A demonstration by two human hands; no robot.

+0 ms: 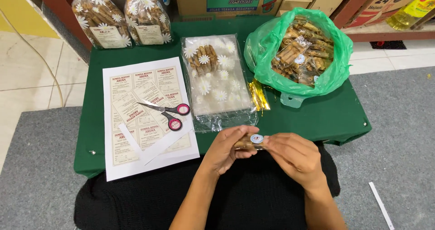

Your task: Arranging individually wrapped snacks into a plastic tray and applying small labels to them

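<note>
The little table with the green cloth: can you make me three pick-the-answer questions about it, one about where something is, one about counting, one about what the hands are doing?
1. Where do the scissors with red-ringed black handles lie?
A. on the white sheet of printed labels
B. inside the green plastic bag
C. on the grey carpet

2. How many tied, daisy-printed clear bags of brown rolled snacks stand at the far left edge of the green-clothed table?
A. one
B. two
C. four

3. What are the two hands doing?
A. resting flat on the cloth
B. cutting paper
C. holding a small clear packet with a round sticker between them

Answers: 1 A, the scissors lie across the label sheet. 2 B, one bag stands beside a second. 3 C, the left hand and right hand both grip the packet.
</note>
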